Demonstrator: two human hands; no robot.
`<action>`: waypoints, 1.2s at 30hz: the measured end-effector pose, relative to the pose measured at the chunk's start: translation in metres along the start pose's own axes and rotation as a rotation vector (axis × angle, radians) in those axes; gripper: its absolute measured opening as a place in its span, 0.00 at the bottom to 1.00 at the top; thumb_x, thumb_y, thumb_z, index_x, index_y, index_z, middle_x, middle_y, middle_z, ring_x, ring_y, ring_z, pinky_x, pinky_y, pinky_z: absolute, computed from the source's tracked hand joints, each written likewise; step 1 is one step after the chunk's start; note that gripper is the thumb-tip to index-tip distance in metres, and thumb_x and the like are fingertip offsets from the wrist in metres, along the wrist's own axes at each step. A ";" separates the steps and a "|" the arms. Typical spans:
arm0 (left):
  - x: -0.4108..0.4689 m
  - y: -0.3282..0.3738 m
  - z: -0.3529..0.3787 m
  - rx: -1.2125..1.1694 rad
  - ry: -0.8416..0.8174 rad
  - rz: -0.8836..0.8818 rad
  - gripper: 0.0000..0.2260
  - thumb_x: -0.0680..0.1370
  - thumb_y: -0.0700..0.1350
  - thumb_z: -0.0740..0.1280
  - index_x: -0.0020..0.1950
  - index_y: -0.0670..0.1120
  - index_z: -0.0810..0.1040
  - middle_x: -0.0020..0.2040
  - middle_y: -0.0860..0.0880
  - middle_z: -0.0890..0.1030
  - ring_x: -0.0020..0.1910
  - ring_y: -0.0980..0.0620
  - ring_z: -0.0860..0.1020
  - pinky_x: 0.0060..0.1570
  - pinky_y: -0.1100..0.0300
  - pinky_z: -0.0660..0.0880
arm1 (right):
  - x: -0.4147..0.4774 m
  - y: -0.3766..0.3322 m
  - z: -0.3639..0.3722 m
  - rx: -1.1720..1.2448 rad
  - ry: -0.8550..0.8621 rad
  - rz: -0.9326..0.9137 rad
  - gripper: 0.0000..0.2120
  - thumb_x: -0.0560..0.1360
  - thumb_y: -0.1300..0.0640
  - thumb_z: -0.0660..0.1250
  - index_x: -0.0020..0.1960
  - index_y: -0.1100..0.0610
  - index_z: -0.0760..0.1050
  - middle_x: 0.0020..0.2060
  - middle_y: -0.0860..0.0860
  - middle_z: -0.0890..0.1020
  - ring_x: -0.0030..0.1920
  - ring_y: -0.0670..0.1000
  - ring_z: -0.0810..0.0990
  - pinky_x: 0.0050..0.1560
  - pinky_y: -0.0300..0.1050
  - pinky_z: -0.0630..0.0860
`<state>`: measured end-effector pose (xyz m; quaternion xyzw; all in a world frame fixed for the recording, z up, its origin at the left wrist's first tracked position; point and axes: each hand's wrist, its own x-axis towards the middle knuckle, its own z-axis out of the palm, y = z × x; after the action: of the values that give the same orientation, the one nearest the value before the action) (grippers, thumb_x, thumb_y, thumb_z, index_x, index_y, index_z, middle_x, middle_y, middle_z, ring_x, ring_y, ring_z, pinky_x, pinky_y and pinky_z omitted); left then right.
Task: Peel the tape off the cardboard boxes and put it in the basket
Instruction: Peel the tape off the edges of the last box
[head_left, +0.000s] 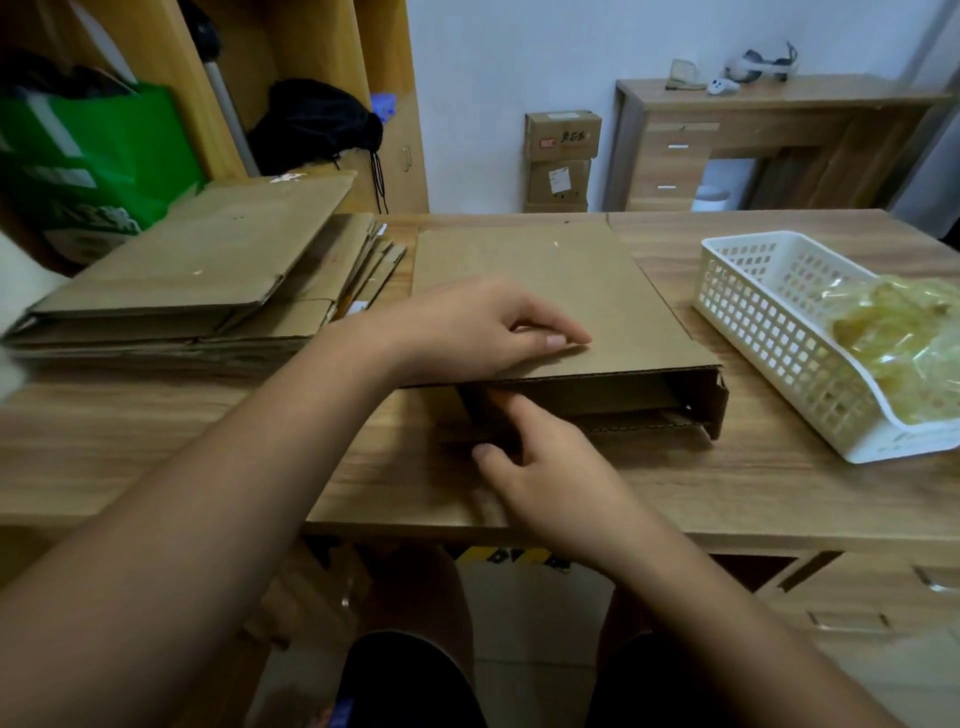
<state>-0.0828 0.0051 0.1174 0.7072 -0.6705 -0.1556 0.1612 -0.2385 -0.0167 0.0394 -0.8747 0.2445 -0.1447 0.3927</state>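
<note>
Cardboard box (561, 306) sat mid-table (156, 441), its near end gaping open toward the person. Left hand (467, 332) lay on its top panel, fingers curled and pressing down near the front edge, gripping nothing. Right hand (540, 467) reached loose-fingered into the opening, nothing pinched. White basket (769, 332) stood right of the box, crumpled yellowish tape (904, 332) heaped inside. Flattened boxes (208, 280) lay stacked on the left.

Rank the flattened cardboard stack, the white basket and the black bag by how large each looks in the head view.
1. Cardboard stack
2. White basket, though its right side is cut off by the frame edge
3. Black bag, farther from the camera, so its true size is unsure
</note>
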 end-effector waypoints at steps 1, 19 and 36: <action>0.000 -0.001 0.000 0.003 0.001 -0.001 0.13 0.84 0.51 0.63 0.66 0.65 0.79 0.66 0.65 0.78 0.64 0.67 0.73 0.67 0.62 0.69 | 0.003 -0.001 0.004 0.011 -0.024 0.001 0.20 0.81 0.52 0.64 0.73 0.47 0.69 0.64 0.48 0.79 0.62 0.48 0.77 0.60 0.44 0.74; -0.015 -0.039 0.021 -0.063 0.069 0.067 0.18 0.84 0.44 0.63 0.71 0.61 0.76 0.75 0.67 0.68 0.73 0.68 0.65 0.70 0.69 0.60 | -0.024 -0.003 0.028 -0.272 -0.152 -0.323 0.26 0.82 0.50 0.58 0.79 0.44 0.63 0.79 0.40 0.63 0.79 0.45 0.58 0.77 0.51 0.63; -0.026 -0.078 0.049 -0.136 0.397 -0.043 0.14 0.79 0.41 0.72 0.62 0.56 0.83 0.60 0.61 0.82 0.58 0.66 0.77 0.58 0.74 0.69 | 0.062 0.080 -0.083 -0.298 0.043 0.191 0.27 0.84 0.45 0.59 0.82 0.48 0.59 0.82 0.53 0.57 0.82 0.51 0.52 0.80 0.46 0.48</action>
<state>-0.0356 0.0342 0.0390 0.7257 -0.5982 -0.0614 0.3343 -0.2488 -0.1471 0.0363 -0.8928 0.3534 -0.0877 0.2653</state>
